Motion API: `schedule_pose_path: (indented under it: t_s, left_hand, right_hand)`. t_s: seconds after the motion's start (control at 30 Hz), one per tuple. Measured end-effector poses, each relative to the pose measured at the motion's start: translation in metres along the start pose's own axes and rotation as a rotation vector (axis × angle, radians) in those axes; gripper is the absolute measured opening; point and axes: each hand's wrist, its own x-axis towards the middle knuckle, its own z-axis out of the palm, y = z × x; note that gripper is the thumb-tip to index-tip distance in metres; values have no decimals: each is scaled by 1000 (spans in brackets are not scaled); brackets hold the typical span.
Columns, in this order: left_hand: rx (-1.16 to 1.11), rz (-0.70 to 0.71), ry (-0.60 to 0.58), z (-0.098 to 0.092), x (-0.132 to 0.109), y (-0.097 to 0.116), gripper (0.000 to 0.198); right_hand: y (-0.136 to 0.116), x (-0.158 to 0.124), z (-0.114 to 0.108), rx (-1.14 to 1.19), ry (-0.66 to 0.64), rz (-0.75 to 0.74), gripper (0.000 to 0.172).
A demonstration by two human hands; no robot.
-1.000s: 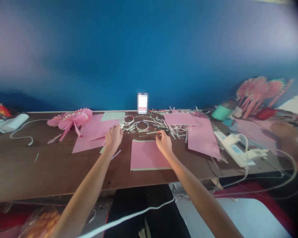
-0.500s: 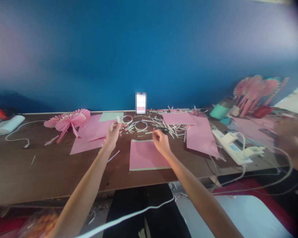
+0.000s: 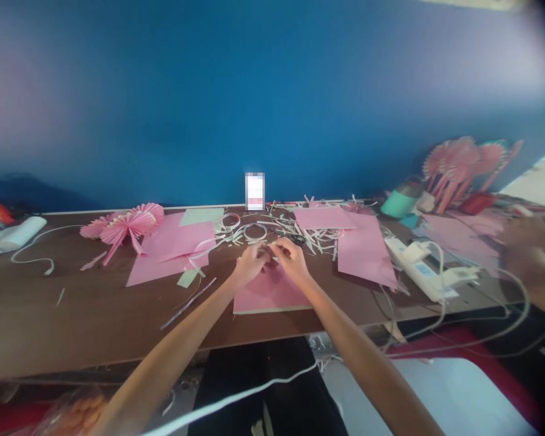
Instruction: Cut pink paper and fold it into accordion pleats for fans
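- The paper sheet (image 3: 272, 295) is laid on the table (image 3: 72, 315).
- Paper scraps (image 3: 306, 235) are strewn behind it.
- Folded fans (image 3: 127, 224) are set left, the power strip (image 3: 420, 270) right.

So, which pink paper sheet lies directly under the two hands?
The pink sheet nearest the front edge of the table; the other sheets lie farther back, to both sides.

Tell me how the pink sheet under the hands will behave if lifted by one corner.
The pink sheet looks thin and lies flat on the table, so it would probably droop. Seemingly very light, a push would likely slide it across the smooth wood. It may crease.
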Motion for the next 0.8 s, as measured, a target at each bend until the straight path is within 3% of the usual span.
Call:
schedule_pose_path:
  t_s: [0.2, 0.3, 0.4, 0.57, 0.7, 0.8]
  left_hand:
    - [61, 33, -54, 1, -1, 4, 29]
    - [21, 47, -69, 1, -2, 9, 32]
    - [-34, 62, 13, 3, 0, 8, 35]
    - [-93, 14, 111, 8, 3, -3, 40]
    - [-113, 61, 120, 12, 4, -10, 40]
    - [-81, 51, 113, 14, 3, -12, 42]
  right_hand:
    - [-7, 1, -4, 268, 66, 101, 30]
    - [-9, 1, -5, 437, -15, 142, 27]
    - [-8, 1, -4, 561, -74, 157, 24]
    - [-3, 1, -2, 503, -110, 156, 25]
    - [2, 2, 0, 421, -154, 185, 29]
    - [5, 3, 2, 371, -114, 177, 25]
